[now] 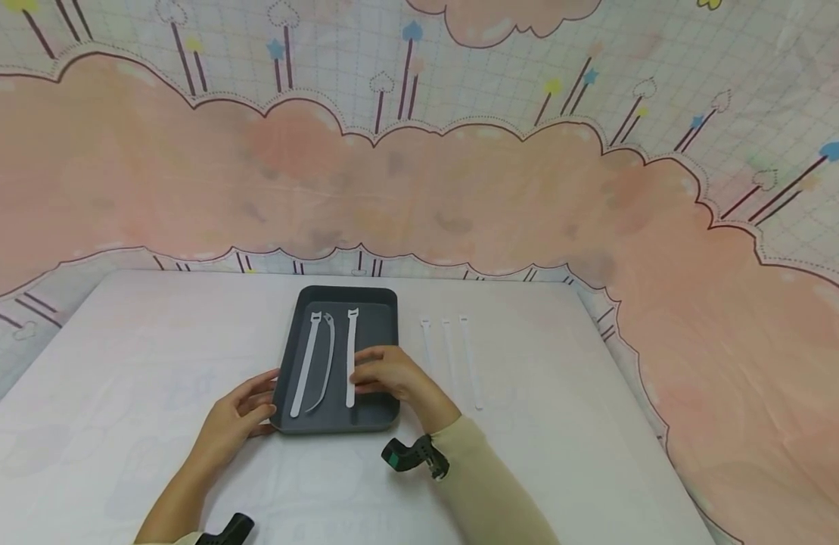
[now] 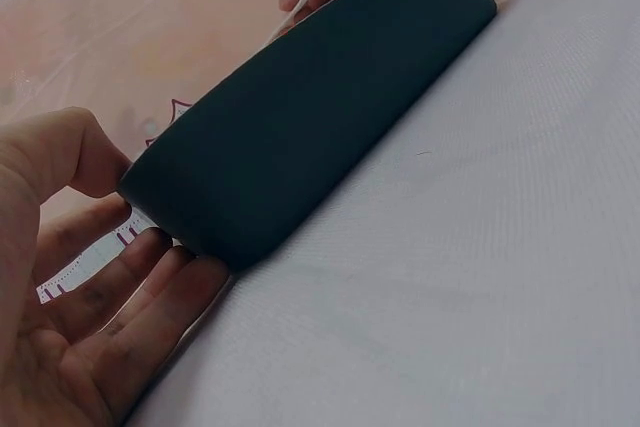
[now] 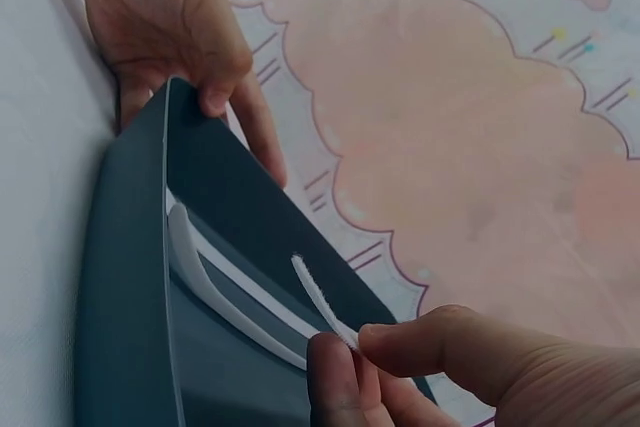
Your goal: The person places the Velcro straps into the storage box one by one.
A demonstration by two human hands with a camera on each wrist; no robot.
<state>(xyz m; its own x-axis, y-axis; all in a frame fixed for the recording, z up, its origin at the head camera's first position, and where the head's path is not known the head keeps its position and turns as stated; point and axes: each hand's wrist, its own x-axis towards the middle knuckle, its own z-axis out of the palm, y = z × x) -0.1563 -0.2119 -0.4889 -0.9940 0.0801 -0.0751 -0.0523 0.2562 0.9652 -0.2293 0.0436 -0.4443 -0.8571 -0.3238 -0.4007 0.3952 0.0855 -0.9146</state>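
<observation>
A dark grey rectangular tray [image 1: 374,325] lies on the table. My left hand [image 1: 231,424] holds its near left corner, fingers along the outer wall and thumb by the rim. My right hand [image 1: 399,378] reaches over the tray's right side and pinches a white cable tie [image 1: 352,341] with a slotted head between thumb and fingers. In the right wrist view the end of this cable tie [image 3: 318,285] sticks up past the fingertips, its edge fuzzy. To its left in the tray lie a straight cable tie [image 1: 306,367] and a curved cable tie [image 1: 329,348].
Right of the tray, three pale ties lie in a row on the white table [image 1: 562,363], the rightmost tie [image 1: 470,363] clearest. A patterned cloth [image 1: 460,197] hangs behind the table. A black wrist camera [image 1: 412,456] sits on the right sleeve.
</observation>
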